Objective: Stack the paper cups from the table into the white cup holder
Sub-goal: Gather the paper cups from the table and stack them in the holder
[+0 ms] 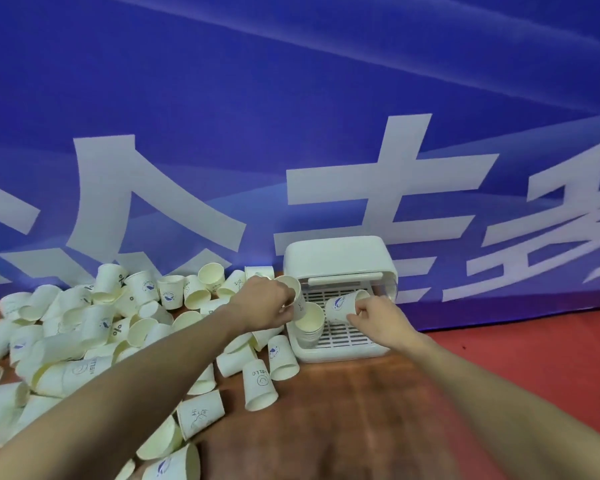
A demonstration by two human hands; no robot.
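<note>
The white cup holder [340, 259] stands at the back of the table with its lid raised. A stack of cream paper cups [310, 325] stands upright on its slatted tray, at the left side. My left hand [264, 303] grips a paper cup [293, 289], tilted, just above and left of that stack. My right hand [378, 315] holds another cup [343, 304] on its side over the tray, mouth pointing right. A large heap of loose cups [94, 327] covers the left half of the table.
The wooden table [343, 417] is bare in front of the holder. Loose cups [260, 386] lie close to the holder's front left corner. A blue banner with white characters [291, 133] hangs right behind it. Red floor [534, 348] lies to the right.
</note>
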